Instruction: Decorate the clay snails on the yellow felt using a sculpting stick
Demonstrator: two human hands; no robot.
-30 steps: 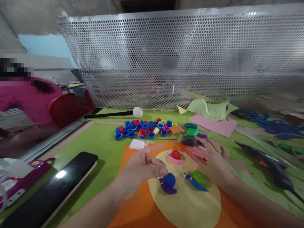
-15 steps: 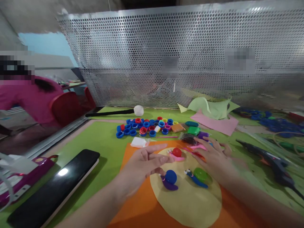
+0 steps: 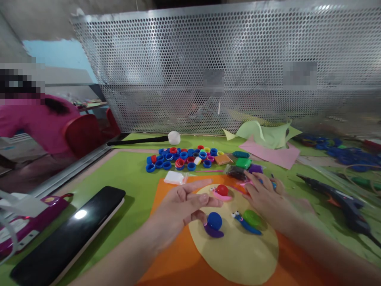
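Note:
My left hand hovers over the left edge of a pale yellow paper oval, its index finger stretched out and the others loosely bent. Its lower fingers cover the head of a clay snail with a purple body and blue cap shell. Behind lies a pink snail with a red shell. A blue snail with googly eyes and a green shell sits to the right. My right hand, fingers spread, reaches over clay packets near a black packet. Small blue bits show among its fingers.
Orange paper lies beneath the oval. Several bottle caps are heaped behind, near a white clay packet. A glue gun lies right, a black case left. Perforated metal closes the back. A person in pink sits left.
My right hand has shifted slightly, its fingers still over the clay packets. My left hand has hardly moved, its fingers a little further to the right. The snails stay in place.

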